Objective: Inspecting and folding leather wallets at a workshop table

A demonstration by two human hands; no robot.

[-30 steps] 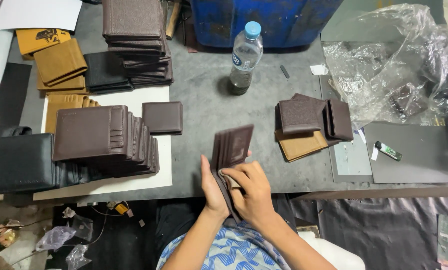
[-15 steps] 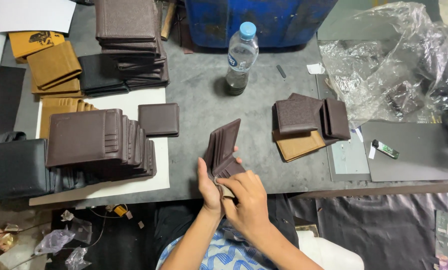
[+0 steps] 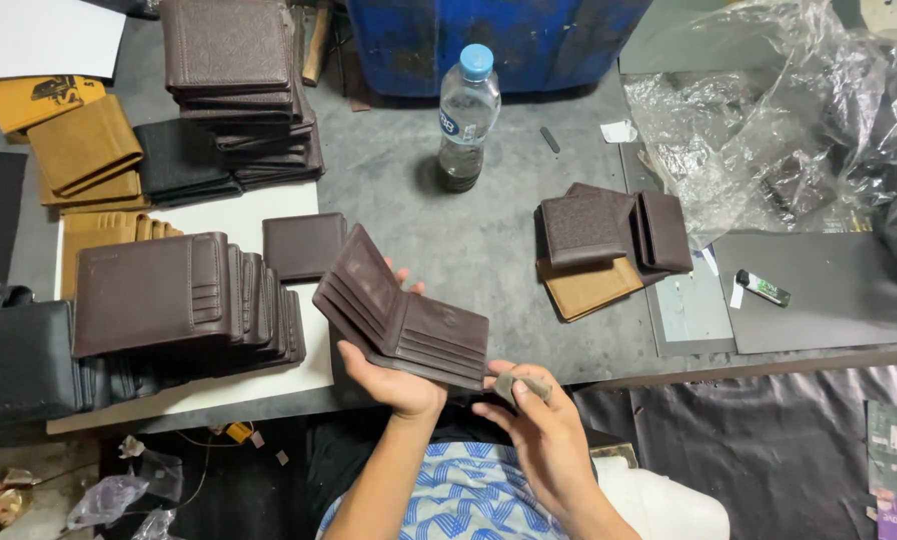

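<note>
Over the table edge, your left hand [image 3: 393,378] grips an open brown wallet [image 3: 403,325]; your right hand [image 3: 538,425] pinches a small grey scrap [image 3: 521,385] beside it. Left, the fanned row [image 3: 183,300] looks finished; right, a small pile [image 3: 608,240] seemingly waits.

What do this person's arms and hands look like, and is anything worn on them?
Both forearms are bare: no sleeves reach them, and the left hand and right hand show no gloves, rings or watch. A blue-and-white patterned shirt shows below them.
</note>
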